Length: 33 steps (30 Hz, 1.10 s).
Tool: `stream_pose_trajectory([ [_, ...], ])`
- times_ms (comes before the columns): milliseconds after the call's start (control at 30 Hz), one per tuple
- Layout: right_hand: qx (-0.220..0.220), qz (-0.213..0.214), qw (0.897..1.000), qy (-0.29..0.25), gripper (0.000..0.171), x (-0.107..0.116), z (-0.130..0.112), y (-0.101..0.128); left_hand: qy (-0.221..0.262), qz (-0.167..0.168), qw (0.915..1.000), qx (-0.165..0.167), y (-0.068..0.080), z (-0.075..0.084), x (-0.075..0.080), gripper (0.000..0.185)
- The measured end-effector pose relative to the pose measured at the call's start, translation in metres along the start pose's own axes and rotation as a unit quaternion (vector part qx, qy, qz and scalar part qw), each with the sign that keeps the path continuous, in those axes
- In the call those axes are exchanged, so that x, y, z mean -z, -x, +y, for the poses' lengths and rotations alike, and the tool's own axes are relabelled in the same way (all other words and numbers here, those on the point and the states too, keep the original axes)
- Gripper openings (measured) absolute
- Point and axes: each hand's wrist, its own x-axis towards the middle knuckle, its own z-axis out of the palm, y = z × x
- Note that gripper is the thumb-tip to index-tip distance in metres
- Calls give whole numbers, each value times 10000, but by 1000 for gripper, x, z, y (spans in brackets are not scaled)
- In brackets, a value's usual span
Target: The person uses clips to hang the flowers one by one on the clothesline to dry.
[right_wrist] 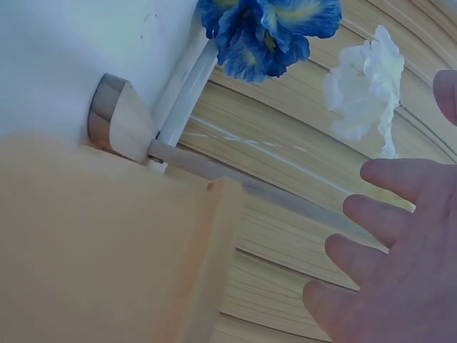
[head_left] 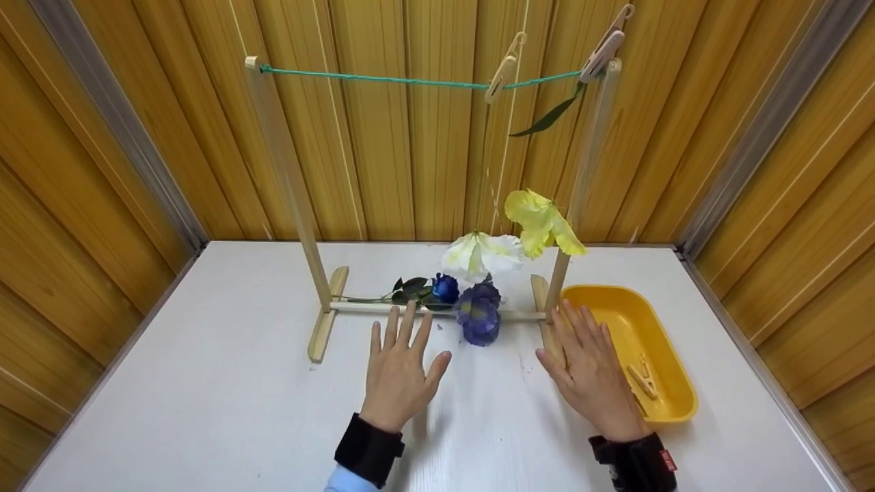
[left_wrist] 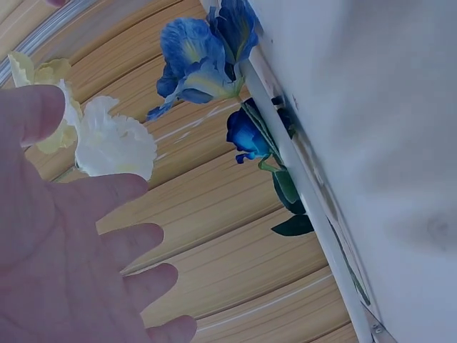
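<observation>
A: Where were the hands?

B: Both lay flat on the white table (head_left: 205, 383), fingers straight and spread, holding nothing. The left hand (head_left: 400, 365) reached toward the rack's bottom rail (head_left: 383, 307); the right hand (head_left: 591, 372) sat just beside the yellow tray (head_left: 673, 369).

A: And the flowers?

B: The purple flower (head_left: 480, 313) and small blue flower (head_left: 446, 288) lay at the rail, between the hands. The white flower (head_left: 480, 254) stood behind them, and the yellow flower (head_left: 541, 223) hung lower than the green line (head_left: 383, 79).

A: Anything unclear?

B: Its stem was too thin to trace up to the clothespins (head_left: 504, 70). A clothespin in the tray (head_left: 642, 379) was half hidden by the right hand.
</observation>
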Motion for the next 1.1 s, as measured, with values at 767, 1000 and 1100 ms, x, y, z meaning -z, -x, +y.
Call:
stream_pose_trajectory([
  [767, -1140, -1163, 9865, -196, 65, 31, 24, 0, -36, -1014, 9941, -382, -4, 57, -12, 62],
  [1000, -1342, -1241, 9826, -335, 65, 41, 36, 5, 5, -989, 9926, -703, -11, 77, -15, 59],
  [1100, -1363, -1197, 9828, -358, 62, 45, 41, 7, 43, -947, 9919, -851, -15, 85, -16, 58],
])
